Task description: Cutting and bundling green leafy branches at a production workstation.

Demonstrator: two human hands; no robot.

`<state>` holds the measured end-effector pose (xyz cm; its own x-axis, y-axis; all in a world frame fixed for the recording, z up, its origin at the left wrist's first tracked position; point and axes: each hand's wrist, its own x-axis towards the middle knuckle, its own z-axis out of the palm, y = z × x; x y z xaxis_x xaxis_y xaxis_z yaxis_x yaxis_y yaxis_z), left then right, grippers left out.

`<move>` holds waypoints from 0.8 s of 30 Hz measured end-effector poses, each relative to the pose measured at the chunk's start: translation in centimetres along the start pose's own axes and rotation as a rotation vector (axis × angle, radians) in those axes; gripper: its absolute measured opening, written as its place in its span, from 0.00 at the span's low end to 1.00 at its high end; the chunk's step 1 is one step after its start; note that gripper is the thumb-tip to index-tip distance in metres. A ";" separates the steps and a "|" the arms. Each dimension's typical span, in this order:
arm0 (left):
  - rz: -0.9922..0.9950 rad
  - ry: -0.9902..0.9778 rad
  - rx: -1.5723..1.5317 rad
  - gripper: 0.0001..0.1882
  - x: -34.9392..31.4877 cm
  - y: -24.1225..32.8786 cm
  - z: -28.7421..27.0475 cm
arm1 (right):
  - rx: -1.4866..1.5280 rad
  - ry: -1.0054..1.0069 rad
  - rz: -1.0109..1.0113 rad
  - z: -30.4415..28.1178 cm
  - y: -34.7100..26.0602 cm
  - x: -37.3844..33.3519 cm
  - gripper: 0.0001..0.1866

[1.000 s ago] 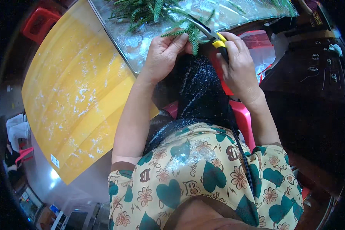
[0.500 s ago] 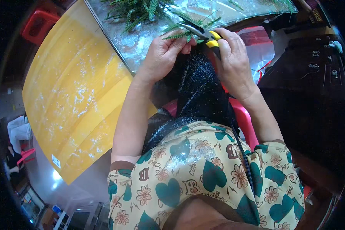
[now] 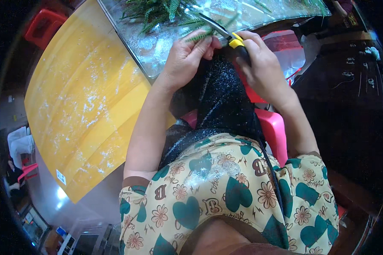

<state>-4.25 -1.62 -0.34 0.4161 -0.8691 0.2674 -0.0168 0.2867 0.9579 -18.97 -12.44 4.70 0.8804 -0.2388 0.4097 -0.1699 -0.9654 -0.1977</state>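
Between the thumb and fingers of my left hand (image 3: 186, 55) is a green artificial fir sprig (image 3: 198, 37), its needled arms spreading up and to the right. My right hand (image 3: 263, 66) is closed round the yellow-and-black handles of a pair of pliers (image 3: 238, 41). The pliers' long metal jaws point up and left across the sprig, just above my left fingertips. They look nearly closed; whether they grip a stem I cannot tell. Both hands are close together over my lap, at the near edge of the glass-topped table (image 3: 145, 44).
A pile of green fir sprigs (image 3: 157, 12) lies on the glass top. Left of it stands a yellow table (image 3: 81, 97) strewn with white flecks. A red stool (image 3: 44, 29) is beyond, a pink chair (image 3: 274, 134) under me. Right are a plastic bag (image 3: 288, 49) and dark cabinet (image 3: 349, 89).
The pliers' jaws, spread apart before, have come together. My right hand has tilted and shifted slightly right and down. My left hand keeps its pinch on the sprig.
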 end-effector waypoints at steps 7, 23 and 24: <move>-0.058 -0.057 0.019 0.13 0.1 0.5 -0.1 | 0.074 -0.023 0.033 0.2 -0.2 0.0 0.20; -0.073 -0.081 0.165 0.12 -0.3 0.3 -0.1 | -0.101 0.062 -0.089 1.2 0.2 -0.7 0.20; -0.070 -0.062 0.143 0.13 -0.3 0.2 -0.1 | -0.102 0.063 -0.089 1.2 0.1 -0.7 0.20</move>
<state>-4.26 -1.30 -0.23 0.3637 -0.9095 0.2016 -0.1209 0.1685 0.9783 -19.07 -12.25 3.31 0.8652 -0.1552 0.4768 -0.1396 -0.9879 -0.0682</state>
